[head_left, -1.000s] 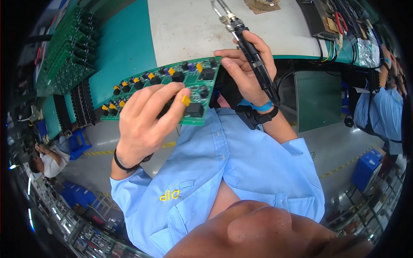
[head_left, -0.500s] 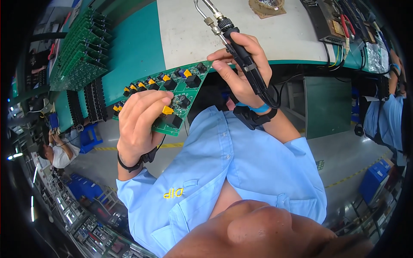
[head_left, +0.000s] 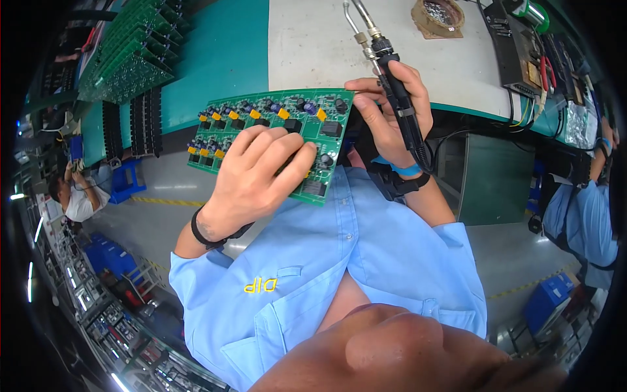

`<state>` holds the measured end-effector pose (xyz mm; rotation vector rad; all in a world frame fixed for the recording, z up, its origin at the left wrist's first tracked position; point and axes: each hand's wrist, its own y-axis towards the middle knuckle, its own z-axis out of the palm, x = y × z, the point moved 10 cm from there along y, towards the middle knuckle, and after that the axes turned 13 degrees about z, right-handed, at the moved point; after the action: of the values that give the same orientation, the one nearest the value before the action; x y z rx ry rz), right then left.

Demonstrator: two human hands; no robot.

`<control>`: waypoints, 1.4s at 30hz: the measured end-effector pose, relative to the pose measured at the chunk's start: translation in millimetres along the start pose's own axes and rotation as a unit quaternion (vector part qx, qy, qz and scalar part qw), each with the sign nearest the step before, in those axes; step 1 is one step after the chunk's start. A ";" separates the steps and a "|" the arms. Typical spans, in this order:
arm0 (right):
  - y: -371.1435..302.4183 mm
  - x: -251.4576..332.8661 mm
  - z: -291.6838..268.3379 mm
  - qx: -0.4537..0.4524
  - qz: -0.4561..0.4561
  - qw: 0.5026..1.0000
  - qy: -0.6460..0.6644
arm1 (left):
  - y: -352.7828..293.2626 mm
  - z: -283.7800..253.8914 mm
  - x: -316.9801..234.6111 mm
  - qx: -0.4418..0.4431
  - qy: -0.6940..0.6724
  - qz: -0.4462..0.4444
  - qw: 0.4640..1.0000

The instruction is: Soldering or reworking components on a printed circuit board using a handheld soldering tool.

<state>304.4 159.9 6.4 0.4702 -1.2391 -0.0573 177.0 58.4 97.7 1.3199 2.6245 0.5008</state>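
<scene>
A green circuit board (head_left: 312, 138) is held up in front of my chest, its face with black, purple and yellow parts toward me. My left hand (head_left: 258, 170) lies across its lower middle, fingers curled over the parts and hiding some of them. In my right hand (head_left: 397, 114) is a black-handled soldering iron (head_left: 400, 98) with a second thin metal tube beside its shaft, pointing away from me. The right thumb and forefinger meet the board's upper right corner. The iron's tip is cut off by the picture's upper edge.
Several green boards stand in a rack (head_left: 130, 55) on the bench's far left, near black slotted strips (head_left: 145, 124). A round tin (head_left: 441, 16) sits at the back. Red-handled pliers (head_left: 545, 72), cables and a solder spool (head_left: 537, 14) are at right. Other people work on both sides.
The board has turned to face me more squarely and shifted right, with both hands. My left fingers now reach farther across it. The soldering iron has moved right and slightly nearer.
</scene>
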 end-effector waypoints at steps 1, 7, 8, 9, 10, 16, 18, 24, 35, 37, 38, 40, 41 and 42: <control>-0.4 -3.7 -2.5 -0.005 0.007 1.000 -0.005 | 0.4 4.3 -2.0 0.003 0.022 0.006 1.000; -5.8 -9.4 -7.4 -0.012 0.025 1.000 -0.004 | -3.7 18.5 -14.4 0.019 0.091 0.039 0.995; -6.0 -9.7 -7.9 -0.013 0.023 1.000 -0.005 | -4.8 19.4 -12.6 0.018 0.092 0.037 0.995; -6.3 -10.1 -8.4 -0.014 0.020 1.000 -0.005 | -5.4 20.1 -12.2 0.013 0.103 0.051 0.993; -6.7 -10.4 -9.1 -0.015 0.017 1.000 -0.005 | -6.1 21.1 -10.9 0.010 0.114 0.065 0.991; -7.1 -12.6 -9.8 -0.017 0.026 0.999 -0.022 | -19.9 27.3 10.6 -0.039 0.099 0.067 0.992; -7.5 -10.8 -8.9 -0.008 0.012 0.999 -0.031 | -17.7 29.3 14.3 -0.048 0.030 0.056 0.997; -7.3 -5.4 -4.8 0.005 -0.017 0.999 -0.033 | -12.4 31.6 17.0 -0.035 -0.116 0.024 0.992; 14.1 22.4 13.2 0.013 -0.076 0.997 -0.028 | 9.0 -2.7 19.6 0.044 -0.162 0.006 0.986; 21.4 34.3 19.3 0.006 -0.110 0.994 0.021 | 20.3 -32.6 28.4 0.057 -0.210 0.001 0.976; 25.0 41.6 21.5 0.008 -0.128 0.991 0.049 | 22.4 -43.1 30.6 0.068 -0.257 -0.014 0.964; 32.8 53.4 25.1 0.011 -0.143 0.989 0.032 | 20.5 -58.3 42.6 0.043 -0.305 -0.036 0.951; 35.4 59.1 27.9 0.015 -0.152 0.988 0.014 | 18.2 -65.1 49.9 0.015 -0.355 -0.062 0.932; 36.5 62.9 30.0 0.018 -0.160 0.987 -0.006 | 16.3 -69.2 56.3 -0.013 -0.406 -0.087 0.910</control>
<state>290.4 165.1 83.6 0.6992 -1.1683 -0.3115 135.5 97.2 168.5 0.9698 1.9834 -0.0556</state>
